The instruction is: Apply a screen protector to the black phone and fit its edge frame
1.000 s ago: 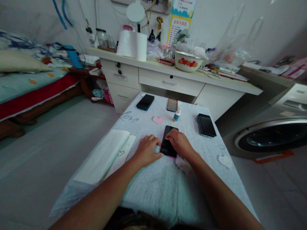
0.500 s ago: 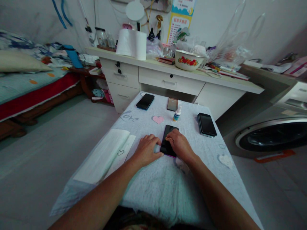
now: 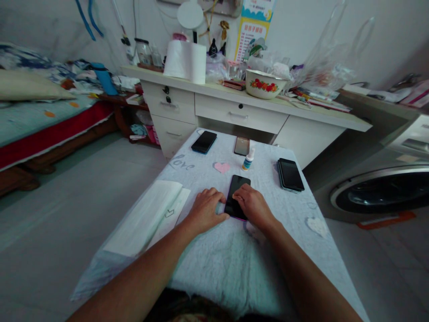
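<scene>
A black smartphone point(image 3: 237, 183) with a pinkish lower edge lies face up on the cloth-covered table. My left hand point(image 3: 207, 210) rests at its left side, thumb and fingers apart, fingertips at the phone's edge. Bunched fingers of my right hand point(image 3: 252, 203) press on the screen. A small tan bit shows at those fingertips, too hidden to name. Just beyond the phone stands a small spray bottle point(image 3: 248, 160) with a white cap and blue label.
Dark phones point(image 3: 204, 141) lie at the table's back left, and stacked phones point(image 3: 290, 174) on the right. Another phone point(image 3: 241, 146) is at the back. Folded white paper point(image 3: 144, 219) covers the left side. Behind stands a white desk point(image 3: 221, 91); a washing machine point(image 3: 378, 161) is at right.
My right hand has shifted very slightly down on the phone's screen, and less of the tan bit shows. My left hand stays at the phone's edge. The view has moved a little.
</scene>
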Tool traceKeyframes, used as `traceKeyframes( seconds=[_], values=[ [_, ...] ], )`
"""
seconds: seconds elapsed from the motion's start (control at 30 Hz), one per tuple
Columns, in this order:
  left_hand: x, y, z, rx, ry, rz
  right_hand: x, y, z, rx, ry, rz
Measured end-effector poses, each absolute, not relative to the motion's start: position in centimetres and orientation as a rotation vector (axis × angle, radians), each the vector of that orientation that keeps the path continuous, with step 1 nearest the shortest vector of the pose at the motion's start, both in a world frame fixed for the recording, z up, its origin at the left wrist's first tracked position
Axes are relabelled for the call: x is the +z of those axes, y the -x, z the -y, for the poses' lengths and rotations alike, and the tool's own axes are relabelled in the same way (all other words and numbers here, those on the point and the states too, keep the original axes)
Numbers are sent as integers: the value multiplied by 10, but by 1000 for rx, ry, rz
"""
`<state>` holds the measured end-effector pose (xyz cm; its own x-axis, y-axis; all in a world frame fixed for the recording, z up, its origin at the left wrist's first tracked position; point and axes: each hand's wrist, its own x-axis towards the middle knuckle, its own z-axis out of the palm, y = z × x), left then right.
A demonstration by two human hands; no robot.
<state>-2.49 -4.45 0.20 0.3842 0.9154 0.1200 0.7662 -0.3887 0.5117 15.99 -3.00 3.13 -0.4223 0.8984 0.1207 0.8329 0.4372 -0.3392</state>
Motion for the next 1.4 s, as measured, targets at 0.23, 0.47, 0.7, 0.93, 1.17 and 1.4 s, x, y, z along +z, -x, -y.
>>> traceKeyframes(
  seconds=[0.23,0.47,0.7,0.93,1.17,1.4],
  values=[
    [4,24,44,539,-2259,-1467,28,-164,36,487,1350,2389],
    [2,25,45,546,-2256,-1453,21,-169,22,404,1411,2314],
    [2,25,44,550,-2252,-1448,19,-174,-8,269,1582,2225],
    [4,24,45,562,-2232,-1450,19,-174,-32,177,1735,2185],
    [3,24,45,569,-2246,-1442,23,-168,-22,274,1642,2246],
    [1,24,45,579,-2258,-1439,28,-160,20,497,1388,2338]
  ],
)
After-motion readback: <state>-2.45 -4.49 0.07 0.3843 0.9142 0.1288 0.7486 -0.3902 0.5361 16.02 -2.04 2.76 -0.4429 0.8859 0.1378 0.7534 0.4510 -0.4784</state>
